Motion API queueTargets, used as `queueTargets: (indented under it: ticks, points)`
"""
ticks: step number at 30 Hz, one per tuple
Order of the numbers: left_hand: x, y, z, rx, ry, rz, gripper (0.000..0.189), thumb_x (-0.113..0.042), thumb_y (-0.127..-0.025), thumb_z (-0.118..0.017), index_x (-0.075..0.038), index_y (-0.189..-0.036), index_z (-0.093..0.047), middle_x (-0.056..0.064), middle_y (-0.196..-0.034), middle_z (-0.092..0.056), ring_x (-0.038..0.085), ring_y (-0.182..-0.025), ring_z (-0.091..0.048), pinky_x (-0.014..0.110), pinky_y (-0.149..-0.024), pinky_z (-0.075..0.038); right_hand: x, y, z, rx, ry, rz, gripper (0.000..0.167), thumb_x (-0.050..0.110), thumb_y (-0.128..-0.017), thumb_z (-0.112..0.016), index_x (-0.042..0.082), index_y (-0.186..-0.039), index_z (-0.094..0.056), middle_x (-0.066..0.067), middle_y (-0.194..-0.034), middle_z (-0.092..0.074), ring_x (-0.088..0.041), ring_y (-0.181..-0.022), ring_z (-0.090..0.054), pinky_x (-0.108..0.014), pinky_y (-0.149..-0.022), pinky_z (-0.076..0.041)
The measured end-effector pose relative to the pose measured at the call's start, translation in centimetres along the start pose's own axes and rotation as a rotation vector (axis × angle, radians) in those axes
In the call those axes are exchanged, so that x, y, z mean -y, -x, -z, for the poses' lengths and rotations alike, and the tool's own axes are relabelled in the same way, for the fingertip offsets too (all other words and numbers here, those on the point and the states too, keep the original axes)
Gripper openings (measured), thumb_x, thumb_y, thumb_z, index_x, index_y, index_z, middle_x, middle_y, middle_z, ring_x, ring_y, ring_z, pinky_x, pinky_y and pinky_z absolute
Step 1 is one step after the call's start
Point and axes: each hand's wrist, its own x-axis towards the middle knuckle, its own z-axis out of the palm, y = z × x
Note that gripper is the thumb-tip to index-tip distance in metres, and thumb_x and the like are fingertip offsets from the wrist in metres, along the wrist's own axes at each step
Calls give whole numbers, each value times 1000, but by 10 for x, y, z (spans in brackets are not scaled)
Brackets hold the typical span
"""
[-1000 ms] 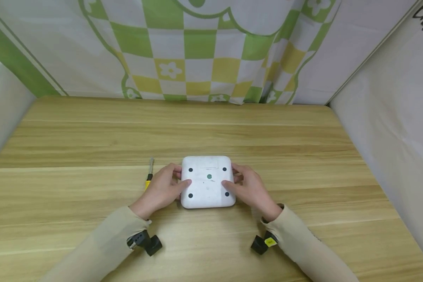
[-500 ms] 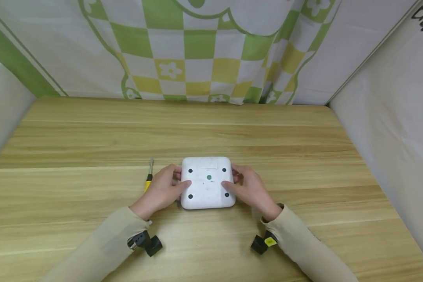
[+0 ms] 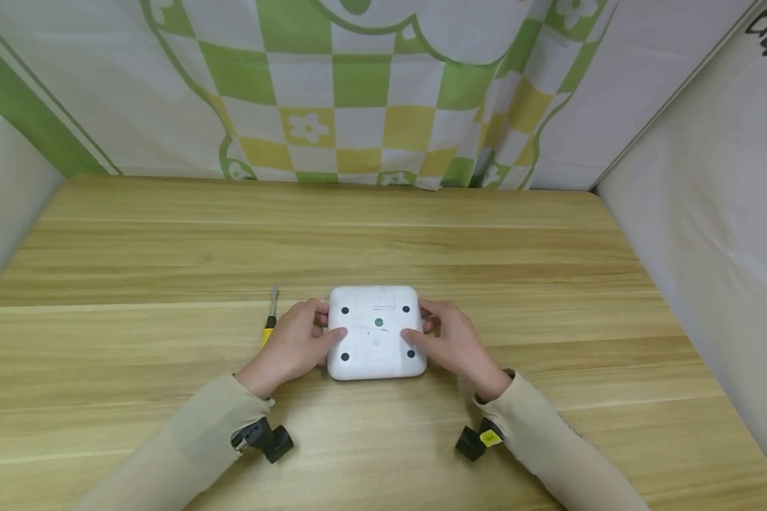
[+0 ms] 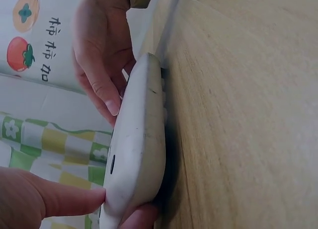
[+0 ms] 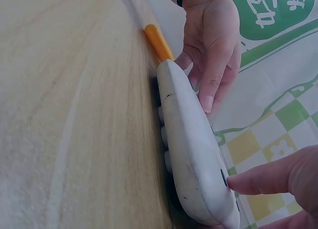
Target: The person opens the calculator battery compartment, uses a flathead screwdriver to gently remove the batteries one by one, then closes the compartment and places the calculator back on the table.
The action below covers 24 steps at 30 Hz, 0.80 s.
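A white rounded plastic device (image 3: 377,341) lies back side up between the hands, close over the table. Black round feet, a green dot and the outline of a cover mark its back. Pale round buttons (image 5: 165,135) stick out underneath in the right wrist view. My left hand (image 3: 297,342) pinches its left edge, thumb on the back and fingers at the side and below. Opposite, my right hand (image 3: 450,341) grips the right edge the same way. A screwdriver (image 3: 272,316) with a yellow and black handle lies just left of my left hand, which partly covers it.
The wooden table (image 3: 166,255) runs back to a green, yellow and white checked curtain (image 3: 361,78). White cloth walls (image 3: 697,206) stand along both sides. Small black cameras (image 3: 273,441) hang from both wrists over the table.
The white device has shifted very slightly toward the person, its far edge dipping a little. Both hands keep their hold and barely move; the screwdriver stays put.
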Motion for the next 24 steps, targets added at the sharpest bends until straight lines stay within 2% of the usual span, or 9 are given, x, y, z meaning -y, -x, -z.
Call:
queueTargets:
  ticks: [6, 8, 11, 14, 19, 22, 24]
  points:
    - [-3, 3, -1, -47, -185, -97, 67, -20, -90, -66, 10, -141, -35, 24, -123, -49, 24, -87, -55, 33, -73, -48, 0, 0, 1, 9, 9, -7, 61, 15, -83, -73, -5, -136, -49, -13, -109, -57, -21, -90, -55, -25, -69, -47]
    - [-4, 4, -2, -50, -214, -125, 70, -21, -89, -67, 9, -143, -33, 25, -130, -45, 29, -96, -56, 40, -83, -49, 0, 0, 1, 9, 21, 6, 61, 15, -84, -73, -4, -136, -49, -13, -111, -57, -22, -93, -55, -28, -73, -48]
    - [-5, 5, -4, -54, -241, -165, 70, -22, -90, -67, 6, -145, -33, 27, -142, -37, 39, -116, -52, 51, -97, -44, 0, -1, 3, 6, 47, 55, 60, 16, -84, -72, -4, -136, -49, -16, -116, -57, -25, -99, -56, -36, -81, -51]
    - [-5, 5, -5, -53, -283, -201, 67, -23, -90, -66, 3, -145, -36, 27, -148, -30, 44, -124, -47, 56, -101, -40, 0, -1, 5, 7, 91, 130, 59, 17, -85, -72, -2, -136, -49, -20, -128, -54, -30, -108, -56, -43, -90, -50]
    - [-6, 3, -6, -32, -326, -202, 65, -26, -91, -65, 0, -144, -39, 26, -152, -27, 46, -129, -42, 57, -102, -39, 2, -2, 8, 31, 184, 241, 52, 20, -88, -69, 4, -135, -54, -19, -143, -46, -36, -128, -48, -51, -105, -40]
    - [-6, 2, -7, -17, -323, -191, 66, -27, -91, -66, 1, -144, -39, 26, -153, -25, 46, -133, -38, 58, -105, -35, 4, -4, 9, 26, 225, 294, 46, 20, -89, -68, 4, -131, -58, -18, -142, -49, -37, -135, -41, -54, -109, -33]
    - [-6, 2, -7, -11, -316, -191, 68, -28, -90, -66, 1, -145, -38, 26, -153, -25, 46, -134, -36, 58, -106, -34, 5, -5, 9, 15, 242, 325, 42, 18, -89, -67, 3, -127, -60, -18, -139, -51, -37, -135, -40, -54, -110, -32]
